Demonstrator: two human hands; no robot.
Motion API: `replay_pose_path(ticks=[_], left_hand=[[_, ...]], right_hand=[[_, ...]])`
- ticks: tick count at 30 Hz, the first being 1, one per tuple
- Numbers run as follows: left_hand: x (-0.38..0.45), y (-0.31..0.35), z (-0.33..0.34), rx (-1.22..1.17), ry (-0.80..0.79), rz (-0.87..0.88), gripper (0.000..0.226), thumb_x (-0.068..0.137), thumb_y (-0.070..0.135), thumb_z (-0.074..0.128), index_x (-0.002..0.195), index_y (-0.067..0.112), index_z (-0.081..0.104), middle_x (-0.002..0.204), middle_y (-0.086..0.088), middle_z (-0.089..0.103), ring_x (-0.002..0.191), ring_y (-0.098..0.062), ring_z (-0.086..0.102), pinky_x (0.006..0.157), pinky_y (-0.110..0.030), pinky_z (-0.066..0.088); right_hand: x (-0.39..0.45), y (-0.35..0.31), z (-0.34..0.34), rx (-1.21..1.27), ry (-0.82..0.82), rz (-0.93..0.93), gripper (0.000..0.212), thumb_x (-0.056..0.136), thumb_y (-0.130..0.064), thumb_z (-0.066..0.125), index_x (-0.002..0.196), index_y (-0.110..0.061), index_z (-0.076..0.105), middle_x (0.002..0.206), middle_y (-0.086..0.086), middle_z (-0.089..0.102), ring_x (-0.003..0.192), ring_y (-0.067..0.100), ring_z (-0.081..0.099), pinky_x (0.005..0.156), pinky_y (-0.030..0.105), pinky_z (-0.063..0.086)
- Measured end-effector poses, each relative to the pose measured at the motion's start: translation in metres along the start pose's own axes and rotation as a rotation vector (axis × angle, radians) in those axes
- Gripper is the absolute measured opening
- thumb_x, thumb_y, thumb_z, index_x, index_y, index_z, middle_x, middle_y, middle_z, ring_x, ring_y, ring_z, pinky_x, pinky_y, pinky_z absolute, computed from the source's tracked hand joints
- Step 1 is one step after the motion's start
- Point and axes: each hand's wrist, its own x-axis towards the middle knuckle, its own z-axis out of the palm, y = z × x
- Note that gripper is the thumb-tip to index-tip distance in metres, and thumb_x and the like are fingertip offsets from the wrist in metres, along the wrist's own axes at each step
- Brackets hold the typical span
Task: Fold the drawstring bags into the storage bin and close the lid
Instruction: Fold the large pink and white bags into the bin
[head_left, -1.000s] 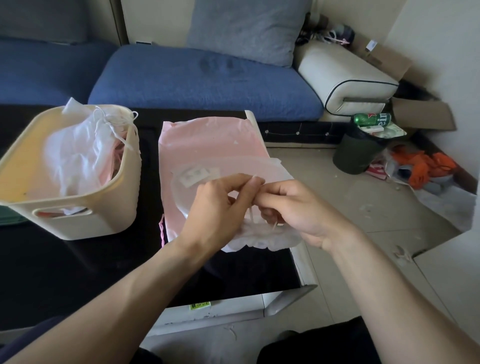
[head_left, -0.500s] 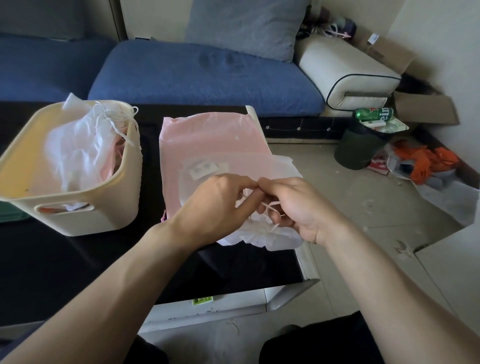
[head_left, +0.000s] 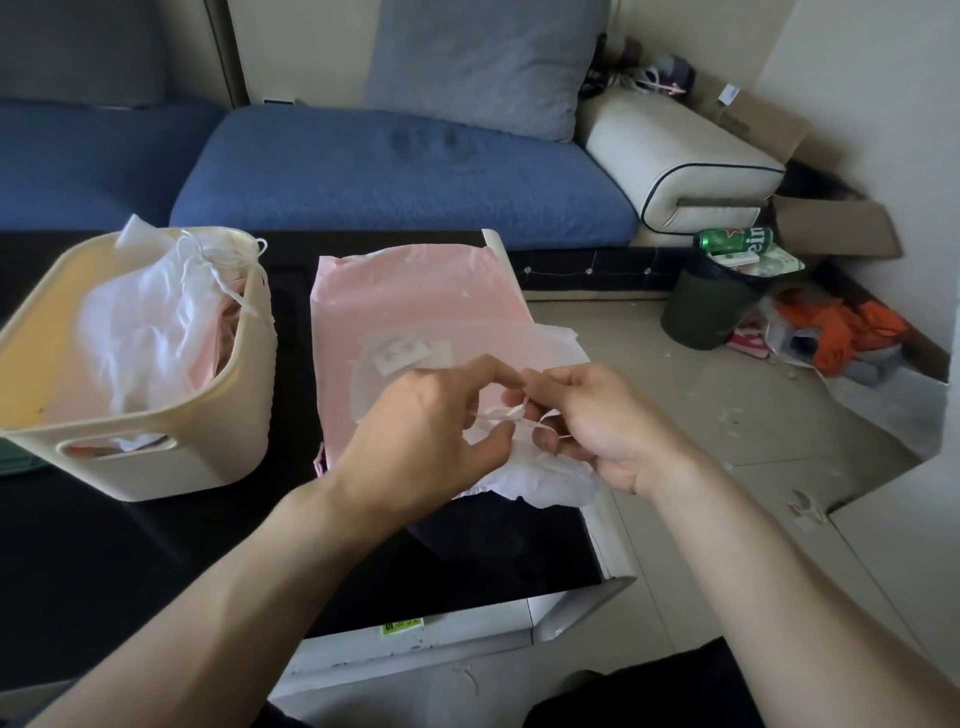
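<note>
White drawstring cord is pinched between 2 hands above a black tabletop: the left hand grips it between thumb and forefinger, and the right hand pinches the other end with its fingers curled. Beneath them lies a translucent white drawstring bag, its gathered mouth bunched toward the near edge of the table, resting on a flat pink bag that carries a small white label. To the left, well apart from the hands, stands a cream storage bin with a cut-out handle, lid off, holding crumpled white bags whose strings trail over its rim. Behind the table runs a blue sofa with a grey cushion. A dark waste bin with a green can on top sits on the tiled floor at right.
</note>
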Motion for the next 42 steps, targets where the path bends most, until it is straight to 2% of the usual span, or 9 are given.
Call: replay_pose_path(ticks=[3,7,13,15,23,30,37,40,42], left_hand=[[0.0,0.002,0.007,0.03,0.001,0.089,0.023,0.089,0.017,0.067,0.109,0.027,0.076,0.076,0.001,0.073,0.068,-0.013,0.064,0.064,-0.033,0.053],[0.0,-0.006,0.008,-0.017,-0.082,0.121,0.017,0.095,0.022,0.065,0.105,0.024,0.078,0.071,-0.002,0.071,0.062,-0.021,0.062,0.061,-0.038,0.05],[0.007,-0.008,0.007,-0.3,-0.299,-0.385,0.017,0.091,0.028,0.066,0.082,0.02,0.079,0.085,-0.011,0.072,0.08,-0.026,0.065,0.082,-0.044,0.054],[0.009,-0.01,0.004,-0.462,-0.349,-0.541,0.017,0.088,0.024,0.069,0.079,0.016,0.08,0.073,-0.012,0.067,0.067,-0.019,0.058,0.067,-0.028,0.051],[0.013,-0.024,0.003,-0.932,-0.327,-0.68,0.023,0.089,0.011,0.061,0.103,-0.002,0.075,0.085,-0.012,0.057,0.068,-0.019,0.032,0.066,-0.024,0.036],[0.011,-0.015,0.016,-0.781,-0.17,-0.749,0.021,0.088,0.02,0.068,0.087,0.002,0.078,0.059,-0.003,0.046,0.052,-0.011,0.036,0.054,-0.023,0.035],[0.01,-0.015,0.02,-0.733,-0.054,-0.768,0.019,0.089,0.022,0.069,0.08,0.007,0.079,0.051,0.004,0.049,0.05,-0.01,0.041,0.059,-0.024,0.037],[0.012,-0.016,0.014,-0.605,-0.059,-0.643,0.023,0.092,0.027,0.067,0.078,0.013,0.079,0.048,0.016,0.057,0.045,0.003,0.05,0.051,-0.01,0.037],[0.012,-0.018,0.011,-0.506,-0.026,-0.58,0.021,0.092,0.029,0.067,0.077,0.02,0.079,0.061,0.011,0.069,0.054,-0.003,0.059,0.055,-0.017,0.044]], right_hand=[[0.002,0.002,-0.001,-0.048,-0.031,-0.016,0.036,0.103,-0.024,0.057,0.082,0.003,0.07,0.072,0.011,0.061,0.04,0.009,0.046,0.036,0.017,0.032],[0.004,0.007,-0.005,-0.134,-0.037,-0.038,0.036,0.105,-0.028,0.053,0.09,-0.004,0.076,0.067,0.005,0.064,0.043,0.009,0.05,0.042,0.019,0.036],[0.001,0.003,-0.01,-0.123,0.034,-0.088,0.029,0.089,-0.044,0.072,0.11,-0.024,0.068,0.098,-0.006,0.071,0.066,0.012,0.068,0.051,0.02,0.044],[-0.001,0.002,-0.014,-0.141,-0.012,-0.137,0.039,0.084,-0.04,0.08,0.118,-0.029,0.063,0.105,-0.001,0.071,0.076,0.017,0.073,0.056,0.023,0.048],[-0.016,-0.001,-0.015,-0.619,-0.014,-0.495,0.012,0.078,-0.035,0.085,0.075,-0.032,0.074,0.102,-0.018,0.069,0.095,-0.001,0.064,0.073,0.016,0.049],[-0.015,0.003,-0.002,-0.755,0.169,-0.438,0.018,0.067,-0.048,0.089,0.068,-0.034,0.078,0.101,-0.025,0.068,0.076,-0.017,0.057,0.063,0.004,0.037],[-0.014,0.009,0.015,-0.696,0.18,-0.454,0.011,0.085,-0.024,0.08,0.075,-0.021,0.079,0.11,-0.013,0.07,0.084,-0.007,0.06,0.071,-0.001,0.039],[-0.018,0.006,0.018,-0.571,0.133,-0.4,0.019,0.092,-0.025,0.071,0.073,-0.023,0.072,0.111,-0.015,0.067,0.09,-0.01,0.06,0.075,0.003,0.042],[-0.018,0.004,0.02,-0.485,0.072,-0.29,0.025,0.095,-0.028,0.062,0.078,-0.013,0.073,0.11,-0.008,0.07,0.093,-0.001,0.064,0.086,0.019,0.051]])
